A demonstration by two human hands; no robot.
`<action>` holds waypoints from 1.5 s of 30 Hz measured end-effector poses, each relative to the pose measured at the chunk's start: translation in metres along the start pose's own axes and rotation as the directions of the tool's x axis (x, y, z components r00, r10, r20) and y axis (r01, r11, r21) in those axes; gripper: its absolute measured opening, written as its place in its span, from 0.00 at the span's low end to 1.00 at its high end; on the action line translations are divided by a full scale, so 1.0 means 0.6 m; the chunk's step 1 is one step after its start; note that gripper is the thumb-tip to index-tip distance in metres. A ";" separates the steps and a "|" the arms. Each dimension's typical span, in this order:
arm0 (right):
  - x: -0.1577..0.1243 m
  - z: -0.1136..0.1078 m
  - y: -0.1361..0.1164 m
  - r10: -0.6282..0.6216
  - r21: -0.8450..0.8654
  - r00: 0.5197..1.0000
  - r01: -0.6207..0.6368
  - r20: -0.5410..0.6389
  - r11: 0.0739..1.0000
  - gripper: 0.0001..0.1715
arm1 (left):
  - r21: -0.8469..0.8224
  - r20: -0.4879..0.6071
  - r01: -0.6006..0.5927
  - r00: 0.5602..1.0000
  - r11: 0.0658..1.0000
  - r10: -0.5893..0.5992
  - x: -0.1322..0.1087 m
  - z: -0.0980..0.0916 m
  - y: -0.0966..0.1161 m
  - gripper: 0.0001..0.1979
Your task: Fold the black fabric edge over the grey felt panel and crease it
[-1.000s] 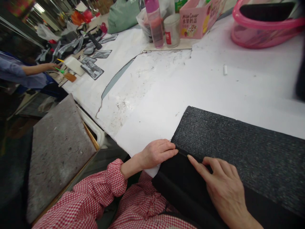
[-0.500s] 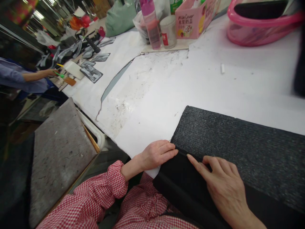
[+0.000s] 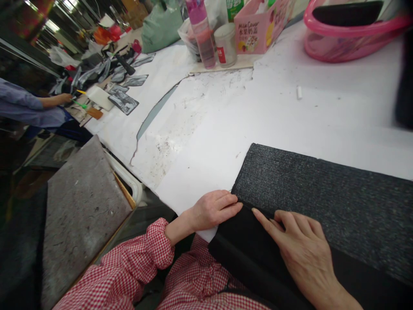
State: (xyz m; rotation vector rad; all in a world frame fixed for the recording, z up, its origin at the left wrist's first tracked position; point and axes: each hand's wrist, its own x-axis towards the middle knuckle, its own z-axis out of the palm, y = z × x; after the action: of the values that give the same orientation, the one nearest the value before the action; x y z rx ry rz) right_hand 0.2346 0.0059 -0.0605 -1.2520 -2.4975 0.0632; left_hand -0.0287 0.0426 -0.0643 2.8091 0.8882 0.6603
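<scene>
A dark speckled grey textile panel point(image 3: 303, 185) lies on the white-covered table, with smooth black fabric point(image 3: 248, 241) along its near side, hanging over the table edge. At the left corner of that seam, my left hand point(image 3: 213, 209) is closed on the black fabric, its fingertips pressed together on the edge. My right hand point(image 3: 305, 249) rests a little to the right, thumb stretched along the black fabric and the other fingers bent by the panel's border. What lies beneath those bent fingers is hidden.
A white chalk-like piece point(image 3: 299, 92) lies beyond the panel. Farther back stand a pink bottle point(image 3: 203, 38), a jar point(image 3: 226, 45), a pink carton point(image 3: 251, 34) and a pink basket point(image 3: 338, 49). A grey board point(image 3: 84, 206) is at left; a co-worker's hand point(image 3: 63, 99) is beyond.
Both hands stay almost in place on the black fabric. The view shifts slightly, and the co-worker's hand at the far left moves a little left, away from the green-handled brush.
</scene>
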 end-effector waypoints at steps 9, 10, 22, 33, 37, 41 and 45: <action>-0.004 0.001 0.001 0.014 0.007 1.000 -0.014 0.010 1.000 0.26 | -0.035 0.005 0.015 1.000 0.999 -0.015 0.000 0.000 -0.001 0.11; -0.004 0.002 0.001 0.015 0.003 1.000 -0.015 0.013 1.000 0.26 | -0.038 0.003 0.017 1.000 0.999 -0.017 0.000 0.000 -0.001 0.11; -0.002 0.006 -0.002 0.002 -0.070 1.000 -0.001 0.023 0.998 0.27 | 0.022 0.004 0.010 1.000 1.000 -0.010 0.001 0.004 0.001 0.12; -0.001 0.007 -0.004 0.014 -0.040 1.000 -0.013 0.014 0.999 0.25 | 0.030 0.024 0.029 0.999 0.999 -0.030 -0.010 -0.008 0.001 0.12; 0.000 0.005 -0.005 0.013 -0.024 0.999 -0.012 0.030 1.000 0.25 | 0.051 0.027 0.075 0.997 0.996 -0.076 -0.017 -0.014 0.003 0.11; 0.000 0.004 -0.006 0.012 -0.031 0.999 -0.011 0.035 0.999 0.25 | 0.066 -0.021 0.135 0.991 0.989 -0.134 -0.015 -0.019 0.012 0.11; 0.001 0.004 -0.006 0.018 -0.034 0.999 -0.017 0.030 0.999 0.24 | 0.164 0.130 0.078 0.986 0.983 -0.100 -0.001 -0.022 0.024 0.18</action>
State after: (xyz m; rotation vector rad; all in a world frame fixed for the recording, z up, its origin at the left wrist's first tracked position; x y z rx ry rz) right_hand 0.2309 0.0043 -0.0620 -1.2958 -2.5230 0.0452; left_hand -0.0272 0.0302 -0.0494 2.8884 1.0772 0.3940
